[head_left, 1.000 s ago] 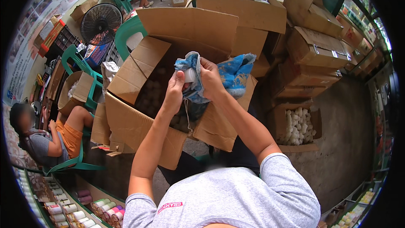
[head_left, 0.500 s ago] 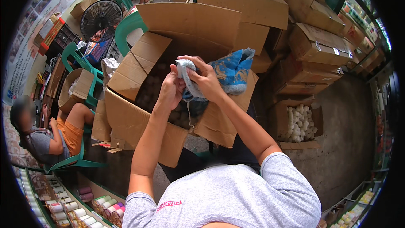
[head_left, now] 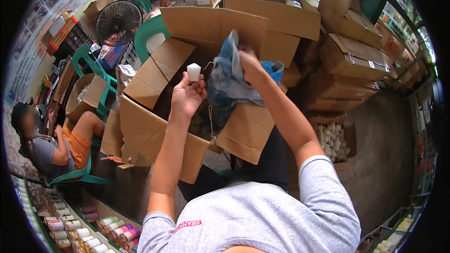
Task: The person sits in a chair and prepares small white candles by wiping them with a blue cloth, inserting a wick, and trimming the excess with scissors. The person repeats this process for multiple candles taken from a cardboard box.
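Observation:
A small white candle (head_left: 194,72) stands up between the fingertips of my left hand (head_left: 186,97), over the large open cardboard box (head_left: 145,124). My right hand (head_left: 251,65), smeared by motion, grips a blue and grey cloth (head_left: 229,82) that hangs down over the box's right side. A thin string (head_left: 211,121) dangles below the cloth toward the front flap. Inside the box, partly hidden by my hands and the cloth, lie pale rounded pieces too dim to make out.
At the right on the floor, a smaller carton (head_left: 348,147) holds many white pieces. Stacked cardboard boxes (head_left: 349,77) rise behind it. A person (head_left: 56,136) sits on a green chair at the left. A black fan (head_left: 118,23) stands farther back, and candles (head_left: 119,229) fill a shelf at lower left.
My hands have parted. The right one has pulled the cloth up and to the right, away from the candle, which now shows uncovered in my left hand.

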`<state>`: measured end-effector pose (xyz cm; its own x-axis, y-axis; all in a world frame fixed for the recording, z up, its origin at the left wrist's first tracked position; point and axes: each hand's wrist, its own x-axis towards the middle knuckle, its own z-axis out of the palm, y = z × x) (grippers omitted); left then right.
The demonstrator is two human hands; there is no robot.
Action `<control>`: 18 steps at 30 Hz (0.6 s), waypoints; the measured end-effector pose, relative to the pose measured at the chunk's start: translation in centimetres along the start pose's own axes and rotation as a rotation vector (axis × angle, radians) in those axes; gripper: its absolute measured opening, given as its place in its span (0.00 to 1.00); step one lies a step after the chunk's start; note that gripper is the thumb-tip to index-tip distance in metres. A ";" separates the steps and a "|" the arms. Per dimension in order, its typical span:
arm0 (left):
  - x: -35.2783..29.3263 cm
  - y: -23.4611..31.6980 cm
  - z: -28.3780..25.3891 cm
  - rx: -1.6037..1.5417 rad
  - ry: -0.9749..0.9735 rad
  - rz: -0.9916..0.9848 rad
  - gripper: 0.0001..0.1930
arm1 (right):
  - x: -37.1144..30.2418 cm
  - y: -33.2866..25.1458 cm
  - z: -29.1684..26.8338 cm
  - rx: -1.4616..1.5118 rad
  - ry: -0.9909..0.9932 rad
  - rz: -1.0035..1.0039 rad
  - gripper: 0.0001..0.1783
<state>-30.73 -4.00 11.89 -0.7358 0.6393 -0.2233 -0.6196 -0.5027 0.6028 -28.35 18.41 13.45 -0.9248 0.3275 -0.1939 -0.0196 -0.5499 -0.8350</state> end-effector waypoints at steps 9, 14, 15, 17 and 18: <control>0.2 -0.6 1.2 0.115 0.186 0.091 0.21 | -0.5 1.7 -0.8 -0.492 -0.289 0.098 0.19; 1.8 -2.8 2.0 0.303 0.152 0.120 0.16 | -2.7 5.2 3.2 -0.504 -0.224 -0.433 0.19; 1.7 -3.5 2.8 0.376 0.093 0.141 0.15 | -2.1 5.9 3.2 -0.456 -0.192 -0.491 0.20; 1.6 -4.3 3.0 0.559 0.160 0.159 0.16 | -1.0 6.7 3.3 -0.354 -0.142 -0.601 0.20; 1.7 -4.9 2.3 0.645 0.143 0.175 0.16 | -1.1 6.9 3.4 -0.385 -0.067 -0.661 0.19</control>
<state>-28.28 0.85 10.30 -0.8667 0.4749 -0.1527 -0.2339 -0.1163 0.9653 -28.74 11.63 9.62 -0.7882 0.4409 0.4293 -0.4541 0.0542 -0.8893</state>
